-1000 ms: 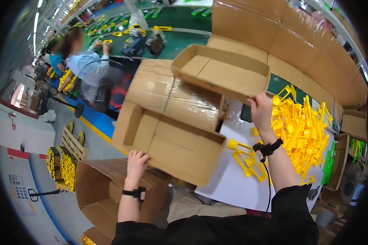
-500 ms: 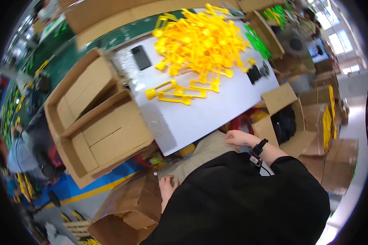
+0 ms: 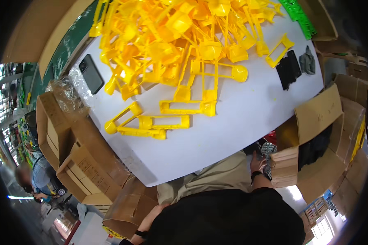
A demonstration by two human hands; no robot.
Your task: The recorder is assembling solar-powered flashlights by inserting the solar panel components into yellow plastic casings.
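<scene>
Lying flat on the white tabletop [image 3: 241, 122], nearest the near edge: a few bright yellow moulded plastic frames [image 3: 151, 124], long and narrow, with open rectangular windows and rounded knobs at the ends, overlapping one another and pointing roughly along the edge. Sitting just behind them, another frame [image 3: 188, 107] of the same kind, touching upright-looking spars leading into the heap. Spreading across the far half of the tabletop, a big tangled pile of yellow plastic parts [image 3: 180, 36], stacked loosely at every angle, scoop-shaped cups and thin bars mixed together. Resting apart at the pile's right fringe, one small yellow frame [image 3: 279, 50], tilted.
</scene>
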